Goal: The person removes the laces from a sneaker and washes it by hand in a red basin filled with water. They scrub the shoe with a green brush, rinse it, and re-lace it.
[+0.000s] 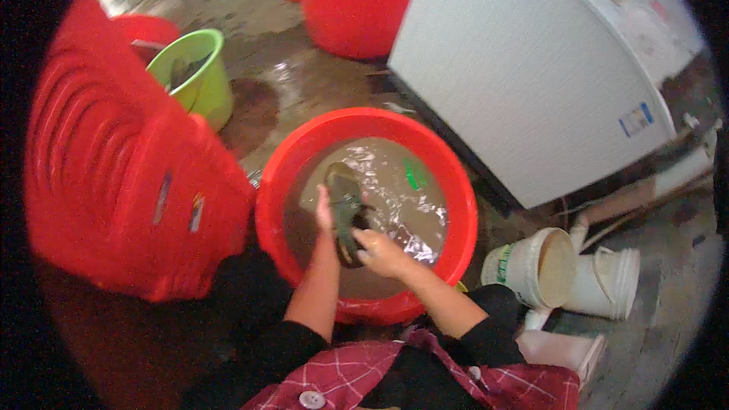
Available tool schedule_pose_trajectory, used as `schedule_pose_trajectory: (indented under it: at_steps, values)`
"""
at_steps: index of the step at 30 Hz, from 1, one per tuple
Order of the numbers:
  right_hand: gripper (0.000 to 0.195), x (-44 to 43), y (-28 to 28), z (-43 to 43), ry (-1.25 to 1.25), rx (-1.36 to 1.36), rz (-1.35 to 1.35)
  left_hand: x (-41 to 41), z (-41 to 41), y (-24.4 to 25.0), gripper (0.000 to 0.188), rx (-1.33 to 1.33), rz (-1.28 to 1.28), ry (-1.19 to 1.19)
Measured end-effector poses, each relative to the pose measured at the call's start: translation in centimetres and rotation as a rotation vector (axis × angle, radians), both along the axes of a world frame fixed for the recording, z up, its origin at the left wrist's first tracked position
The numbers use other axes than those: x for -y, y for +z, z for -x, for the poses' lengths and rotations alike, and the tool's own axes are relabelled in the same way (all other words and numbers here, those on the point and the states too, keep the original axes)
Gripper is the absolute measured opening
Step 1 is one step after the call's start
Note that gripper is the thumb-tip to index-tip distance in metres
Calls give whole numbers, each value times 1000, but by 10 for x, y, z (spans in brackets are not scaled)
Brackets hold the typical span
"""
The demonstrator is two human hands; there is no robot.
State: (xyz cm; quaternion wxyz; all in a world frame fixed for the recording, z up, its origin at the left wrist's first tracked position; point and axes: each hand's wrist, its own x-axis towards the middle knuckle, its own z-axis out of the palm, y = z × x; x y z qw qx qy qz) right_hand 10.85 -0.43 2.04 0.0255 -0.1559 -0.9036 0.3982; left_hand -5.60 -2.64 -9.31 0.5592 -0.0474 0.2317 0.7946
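A wide red plastic basin point(464, 205) of murky brown water stands on the floor before me. Over the water, my left hand point(324, 210) holds the left side of a long dark green thing with tan edges point(344, 196), which looks like a shoe; blur hides its details. My right hand point(379, 251) is at its lower right side, fingers bent against it. A green patch point(414, 175) shows in the water at the basin's right.
Stacked red plastic ware point(188, 205) stands at left, near a lime-green bucket point(219, 91) with dark things inside. A large red tub point(359, 5) and white cabinet-like box point(529, 80) stand beyond the basin. White buckets point(512, 267) lie at right on the wet floor.
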Motion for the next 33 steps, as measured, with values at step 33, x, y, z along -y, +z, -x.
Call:
schedule_pose_trajectory:
  at_steps: [33]
  values:
    - [27,-57,-117,80,-175,325,98,5,-34,-16,53,-9,264,-112]
